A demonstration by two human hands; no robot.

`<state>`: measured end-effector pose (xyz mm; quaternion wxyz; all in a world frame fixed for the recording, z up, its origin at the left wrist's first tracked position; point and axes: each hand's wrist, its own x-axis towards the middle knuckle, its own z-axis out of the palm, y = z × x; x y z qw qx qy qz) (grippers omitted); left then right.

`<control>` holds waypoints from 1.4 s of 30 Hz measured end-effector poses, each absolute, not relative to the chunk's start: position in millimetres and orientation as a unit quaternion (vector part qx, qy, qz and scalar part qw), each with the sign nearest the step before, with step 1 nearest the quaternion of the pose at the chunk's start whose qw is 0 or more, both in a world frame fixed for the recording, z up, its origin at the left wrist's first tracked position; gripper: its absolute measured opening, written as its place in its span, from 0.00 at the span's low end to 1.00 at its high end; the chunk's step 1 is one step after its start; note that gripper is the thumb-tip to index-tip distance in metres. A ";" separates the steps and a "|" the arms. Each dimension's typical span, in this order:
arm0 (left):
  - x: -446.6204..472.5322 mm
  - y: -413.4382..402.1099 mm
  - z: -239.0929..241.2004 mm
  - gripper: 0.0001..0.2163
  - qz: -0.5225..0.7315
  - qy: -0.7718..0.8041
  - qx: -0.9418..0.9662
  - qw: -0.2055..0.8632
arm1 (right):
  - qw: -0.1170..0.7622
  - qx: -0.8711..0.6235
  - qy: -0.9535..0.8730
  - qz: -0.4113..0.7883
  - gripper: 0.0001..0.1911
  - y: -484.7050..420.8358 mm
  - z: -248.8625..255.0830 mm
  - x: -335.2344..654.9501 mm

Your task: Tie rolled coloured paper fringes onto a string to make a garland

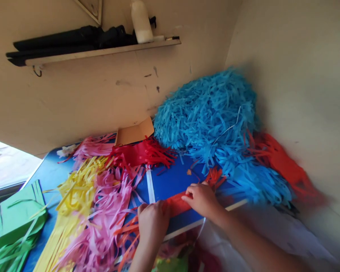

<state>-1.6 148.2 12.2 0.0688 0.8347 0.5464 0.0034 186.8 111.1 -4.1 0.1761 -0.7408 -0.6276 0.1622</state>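
Low in the frame's middle, the left hand and right hand both pinch a red paper strip on the blue table.

Left hand and right hand sit close together, knuckles up, fingers curled under, 2 bare forearms reaching forward.
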 end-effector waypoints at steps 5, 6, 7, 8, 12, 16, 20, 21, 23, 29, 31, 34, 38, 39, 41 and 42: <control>-4.2 145.1 10.9 0.11 0.015 0.543 0.838 0.054 | 0.168 -0.745 -0.631 0.136 0.10 112.8 -2.8 195.0; -4.1 144.5 10.9 0.10 0.040 0.540 0.840 0.034 | 0.167 -0.749 -0.631 0.118 0.09 112.4 -0.1 199.6; -3.6 144.2 11.0 0.09 0.070 0.531 0.845 0.012 | 0.168 -0.757 -0.626 0.089 0.07 111.4 3.4 204.3; -2.9 144.2 11.4 0.09 0.098 0.511 0.854 -0.006 | 0.176 -0.766 -0.616 0.049 0.04 109.4 7.4 208.6; -0.3 146.2 15.8 0.11 0.068 0.366 0.927 0.033 | 0.235 -0.679 -0.694 -0.041 0.12 93.5 19.9 211.8; -2.5 142.8 23.2 0.12 0.026 0.315 0.946 0.067 | 0.166 -0.484 -0.856 0.074 0.16 83.3 14.5 202.2; -6.0 138.7 25.3 0.14 0.037 0.341 0.938 0.055 | 0.165 -0.521 -0.831 0.107 0.17 93.3 6.0 209.4; -6.8 139.2 24.2 0.16 0.040 0.343 0.937 0.052 | 0.173 -0.527 -0.825 0.113 0.17 96.6 5.6 213.0; -8.7 141.7 21.4 0.17 0.048 0.349 0.935 0.049 | 0.187 -0.534 -0.815 0.125 0.17 101.5 6.4 219.1; -19.2 149.5 18.6 0.12 0.121 0.401 0.907 0.055 | 0.216 -0.548 -0.795 0.144 0.06 108.3 2.7 227.6; -23.7 152.8 17.2 0.09 0.133 0.399 0.905 0.059 | 0.222 -0.563 -0.782 0.146 0.02 111.7 -2.3 230.7; -28.1 159.8 12.7 0.07 0.139 0.400 0.903 0.079 | 0.233 -0.583 -0.764 0.147 0.04 116.8 -8.5 233.9; -25.8 168.1 8.7 0.13 0.138 0.422 0.889 0.110 | 0.241 -0.625 -0.730 0.137 0.08 121.2 -10.6 229.5; -24.1 169.4 8.6 0.14 0.133 0.431 0.886 0.111 | 0.241 -0.635 -0.721 0.133 0.08 121.9 -10.4 227.3; -20.5 171.1 9.2 0.14 0.122 0.446 0.880 0.110 | 0.240 -0.653 -0.707 0.128 0.08 123.0 -9.8 223.1; -19.0 171.7 9.6 0.14 0.116 0.451 0.878 0.110 | 0.238 -0.659 -0.702 0.126 0.07 123.5 -9.7 221.4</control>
